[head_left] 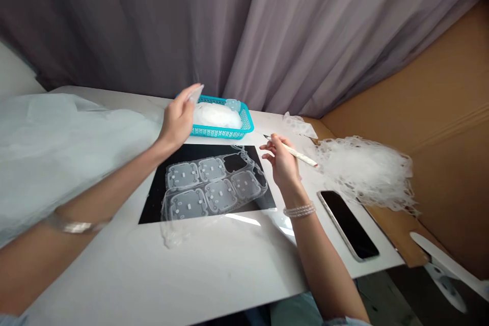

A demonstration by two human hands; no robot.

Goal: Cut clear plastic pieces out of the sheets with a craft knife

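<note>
Pinched between the thumb and fingers of your left hand [177,121] is a thin clear piece [196,93], held up at the left end of the basket [221,132]; whether that hand touches the basket, you cannot tell from here. Your right hand [284,163] has its fingers curled about a white pen [302,156], pale tip toward the basket, red end pointing right.

From the left, a big heap of hazy film [72,150] covers that side of the table [229,270], partly behind your left forearm, which wears a silver band [79,226]. Next comes the black mat [152,211], with the moulded sheet [220,196] lying on it, between your hands. Five of its cells look filled; the far right one shows black through it. Its near left corner trails off the mat onto the table.

Beyond the mat, the blue basket holds a white mound [217,116] and a small clear part in its far right corner. Beads [300,210] circle your right wrist. To its right lie a lacy scrap [298,125], a phone [349,226] and a tangled pile of clear trimmings [369,172].
</note>
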